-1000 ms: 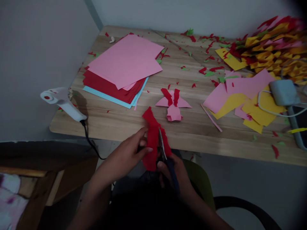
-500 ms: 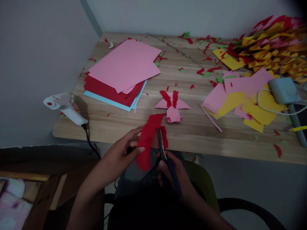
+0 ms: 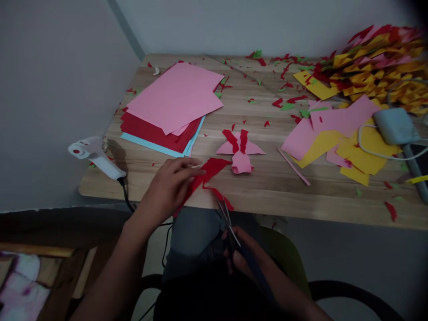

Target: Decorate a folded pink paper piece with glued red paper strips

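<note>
My left hand [image 3: 169, 183] is at the table's front edge, its fingers bent over a piece of red paper [image 3: 212, 168]; the thumb is hidden. The paper's lower end juts past the edge. A narrow red strip [image 3: 217, 194] curls from the paper toward the scissors. In my right hand [image 3: 245, 252] is a pair of scissors [image 3: 229, 223] with dark handles, held over my lap, blades slightly apart and tips by the strip's end. Just beyond the red paper lies a folded pink paper figure [image 3: 241, 161] with two red strips [image 3: 244, 140] on it.
Pink, red and light blue sheets [image 3: 177, 96] are stacked at left, near a white glue gun [image 3: 96, 156] with a black cord. Pink and yellow paper pieces [image 3: 357, 154], a pale charger [image 3: 394, 125] and a folded-paper piece [image 3: 377, 67] occupy the right. Red and green scraps litter the table.
The red paper has gone from raised in front of me down to the table, with my left hand moving left and over it. The scissors have drawn back toward me, away from the paper.
</note>
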A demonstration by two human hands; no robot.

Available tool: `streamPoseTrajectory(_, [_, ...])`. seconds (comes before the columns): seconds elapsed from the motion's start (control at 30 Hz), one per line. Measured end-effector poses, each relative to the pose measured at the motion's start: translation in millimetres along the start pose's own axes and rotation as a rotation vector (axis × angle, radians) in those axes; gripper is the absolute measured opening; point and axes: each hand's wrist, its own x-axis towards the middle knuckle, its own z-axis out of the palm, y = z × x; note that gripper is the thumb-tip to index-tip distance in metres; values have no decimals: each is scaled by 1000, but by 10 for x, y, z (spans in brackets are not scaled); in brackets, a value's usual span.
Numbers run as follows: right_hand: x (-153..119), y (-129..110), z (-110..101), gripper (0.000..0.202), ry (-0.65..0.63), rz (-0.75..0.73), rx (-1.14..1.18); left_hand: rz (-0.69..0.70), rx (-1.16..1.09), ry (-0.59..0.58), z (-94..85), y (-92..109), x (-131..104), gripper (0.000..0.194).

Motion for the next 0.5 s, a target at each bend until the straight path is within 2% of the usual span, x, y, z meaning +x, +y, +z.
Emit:
streamPoseTrajectory(0.07, [-46, -73, -3, 50, -8, 52, -51, 87, 44, -75, 72, -37, 97, 31])
streamPoseTrajectory(0.17, [-118, -268, -61, 46, 102, 133, -262, 55, 137, -105, 154, -55, 149, 35])
streamPoseTrajectory(0.27, [-138, -524, -215, 41, 200, 125, -455, 43, 169, -93, 193, -58, 129, 42])
streamPoseTrajectory(0.4, [18, -835, -475, 29, 117, 117, -536, 78, 162, -97, 215, -113, 108, 43])
streamPoseTrajectory(0.5, [199, -972, -609, 32, -16, 205, -483, 97, 153, -85, 227, -154, 105, 44])
